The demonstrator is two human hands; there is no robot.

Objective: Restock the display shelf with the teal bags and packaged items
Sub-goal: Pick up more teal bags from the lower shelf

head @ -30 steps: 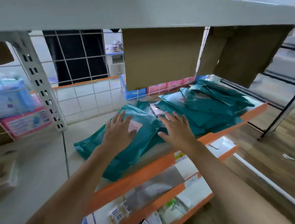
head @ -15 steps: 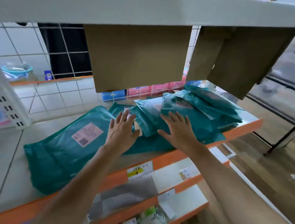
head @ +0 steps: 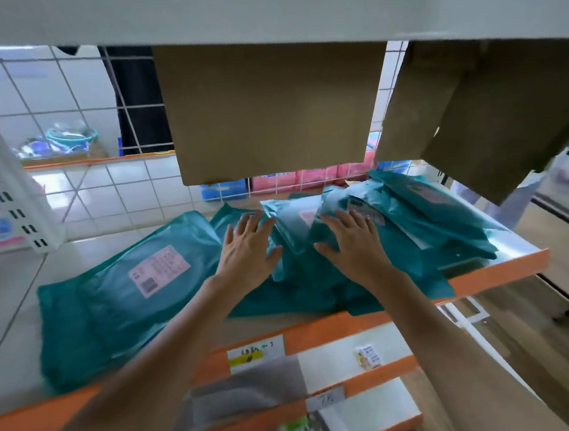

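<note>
Both hands lie flat with fingers straight on a heap of teal bags (head: 398,239) on the display shelf (head: 501,270); the left hand (head: 246,251) presses the heap's left side, the right hand (head: 354,243) its middle, the two near each other but apart; a larger teal bag with a pink label (head: 128,291) lies flat to the left, just beside the heap; brown cardboard boxes (head: 270,110) hang under the upper shelf; lower shelves (head: 366,383) hold small packaged items (head: 368,356).
</note>
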